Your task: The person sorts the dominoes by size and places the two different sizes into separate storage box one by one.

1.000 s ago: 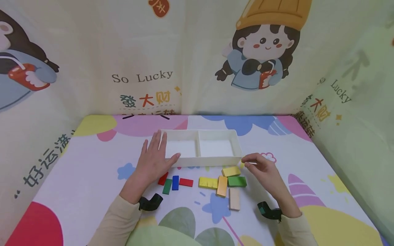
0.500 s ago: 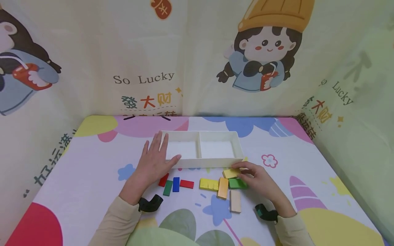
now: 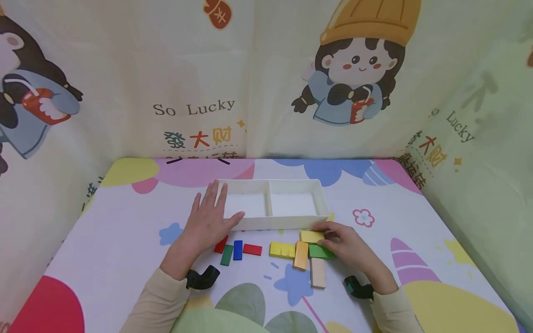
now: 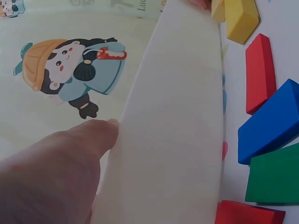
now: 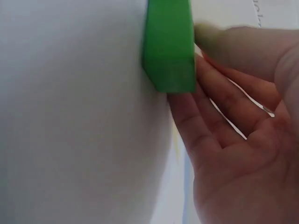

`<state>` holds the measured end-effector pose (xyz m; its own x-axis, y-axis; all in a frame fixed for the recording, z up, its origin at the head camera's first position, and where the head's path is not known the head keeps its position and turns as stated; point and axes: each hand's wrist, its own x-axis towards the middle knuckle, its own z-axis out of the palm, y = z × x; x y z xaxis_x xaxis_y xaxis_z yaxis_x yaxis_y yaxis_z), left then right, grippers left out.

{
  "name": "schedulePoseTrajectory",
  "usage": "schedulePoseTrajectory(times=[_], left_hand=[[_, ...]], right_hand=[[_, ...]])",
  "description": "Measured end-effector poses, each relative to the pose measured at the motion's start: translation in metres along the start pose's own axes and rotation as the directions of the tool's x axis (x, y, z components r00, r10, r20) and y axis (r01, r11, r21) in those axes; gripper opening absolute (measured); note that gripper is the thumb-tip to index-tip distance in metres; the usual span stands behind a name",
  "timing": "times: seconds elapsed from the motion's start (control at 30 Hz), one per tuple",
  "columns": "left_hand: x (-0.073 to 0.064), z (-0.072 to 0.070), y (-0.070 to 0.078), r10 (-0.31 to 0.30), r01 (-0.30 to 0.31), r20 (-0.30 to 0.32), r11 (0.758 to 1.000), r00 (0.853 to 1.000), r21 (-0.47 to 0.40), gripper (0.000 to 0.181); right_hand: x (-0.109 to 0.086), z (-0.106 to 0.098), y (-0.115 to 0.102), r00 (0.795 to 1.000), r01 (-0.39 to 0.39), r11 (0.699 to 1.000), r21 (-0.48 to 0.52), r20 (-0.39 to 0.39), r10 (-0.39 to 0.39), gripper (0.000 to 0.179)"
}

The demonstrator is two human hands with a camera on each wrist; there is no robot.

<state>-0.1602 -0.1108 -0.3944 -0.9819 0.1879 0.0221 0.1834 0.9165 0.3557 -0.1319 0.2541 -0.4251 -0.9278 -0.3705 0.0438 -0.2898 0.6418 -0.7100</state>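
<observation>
My left hand [image 3: 208,222] lies with straight fingers over the left end of a white two-compartment tray [image 3: 266,223], its thumb at the front wall. In the left wrist view a fingertip touches the tray's rim. My right hand [image 3: 347,240] pinches the right end of a pale yellow block [image 3: 311,237] between thumb and forefinger, just in front of the tray. A green block [image 3: 319,251] lies right beside it, partly under the hand; in the right wrist view this green block [image 5: 170,51] hides the fingertips. An orange block [image 3: 301,255] stands close by.
A bright yellow block [image 3: 282,249] and a beige block [image 3: 318,273] lie near the orange one. Further left are a red block [image 3: 252,249], a blue block [image 3: 238,249], a dark green block [image 3: 226,255] and another red block [image 3: 221,244]. Printed curtains surround the table.
My right hand has come left and down from the tray's corner to the pale yellow block. That block has turned from slanted to nearly parallel with the tray. The left hand stays put.
</observation>
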Motion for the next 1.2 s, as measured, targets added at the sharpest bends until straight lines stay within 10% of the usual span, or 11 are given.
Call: schedulePoseTrajectory(times=[1.2], left_hand=[[-0.001,-0.002,-0.004,0.015,-0.015,0.001,0.999,1.000,-0.045,0.097]], right_hand=[[0.023,-0.026,-0.049,0.977,0.175,0.982,0.073,-0.136,-0.164,0.030]])
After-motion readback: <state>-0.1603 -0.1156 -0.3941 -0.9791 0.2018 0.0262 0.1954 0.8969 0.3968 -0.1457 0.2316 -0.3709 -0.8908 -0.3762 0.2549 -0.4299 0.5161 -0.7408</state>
